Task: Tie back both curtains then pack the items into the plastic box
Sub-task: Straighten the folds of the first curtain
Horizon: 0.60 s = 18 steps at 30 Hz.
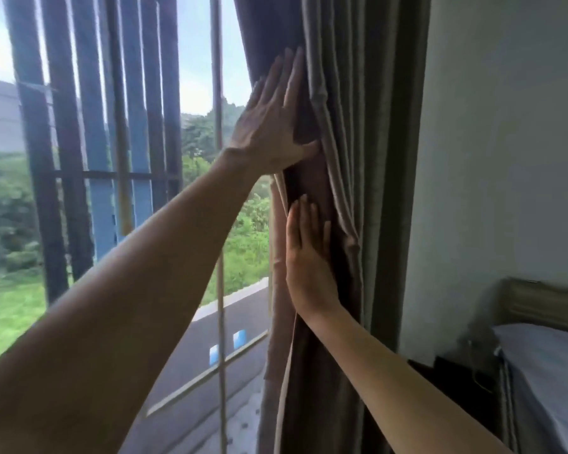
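A brown-grey curtain hangs bunched in folds at the right side of the window. My left hand lies flat against its left edge, high up, with fingers stretched upward and apart. Lower down, my right hand also presses flat on the folds, fingers straight and pointing up. Neither hand grips the cloth. No tie-back, second curtain or plastic box is in view.
The window with dark vertical bars fills the left, with trees and a road outside. A pale wall stands right of the curtain. A bed with a white sheet and a wooden headboard sits at the lower right.
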Tool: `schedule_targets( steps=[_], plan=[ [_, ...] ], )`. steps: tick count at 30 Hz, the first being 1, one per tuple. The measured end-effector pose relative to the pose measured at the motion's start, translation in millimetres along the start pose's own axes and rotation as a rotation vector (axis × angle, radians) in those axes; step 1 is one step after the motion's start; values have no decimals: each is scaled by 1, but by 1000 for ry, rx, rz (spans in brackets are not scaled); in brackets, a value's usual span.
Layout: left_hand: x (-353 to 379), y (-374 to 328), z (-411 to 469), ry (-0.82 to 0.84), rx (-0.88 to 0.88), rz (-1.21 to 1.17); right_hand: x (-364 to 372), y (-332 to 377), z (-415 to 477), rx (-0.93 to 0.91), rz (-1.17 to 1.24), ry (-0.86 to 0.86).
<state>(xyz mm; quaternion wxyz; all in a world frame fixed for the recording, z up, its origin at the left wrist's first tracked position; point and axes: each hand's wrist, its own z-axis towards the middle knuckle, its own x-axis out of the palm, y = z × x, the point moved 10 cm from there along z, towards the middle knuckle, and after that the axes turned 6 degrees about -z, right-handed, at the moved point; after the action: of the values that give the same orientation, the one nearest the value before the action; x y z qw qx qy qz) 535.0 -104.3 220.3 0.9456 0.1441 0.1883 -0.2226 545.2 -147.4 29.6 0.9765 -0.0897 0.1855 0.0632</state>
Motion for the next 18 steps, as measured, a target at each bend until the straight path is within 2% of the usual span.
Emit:
schedule_targets(
  steps=[5,9,18],
  plan=[
    [72,-16,31,94,-3,70,50,-55,8,-22,-21,36],
    [116,-28,50,63,6,124,80,-90,11,-49,1,41],
    [225,-37,100,38,-7,137,157,-170,25,41,118,4]
  ],
)
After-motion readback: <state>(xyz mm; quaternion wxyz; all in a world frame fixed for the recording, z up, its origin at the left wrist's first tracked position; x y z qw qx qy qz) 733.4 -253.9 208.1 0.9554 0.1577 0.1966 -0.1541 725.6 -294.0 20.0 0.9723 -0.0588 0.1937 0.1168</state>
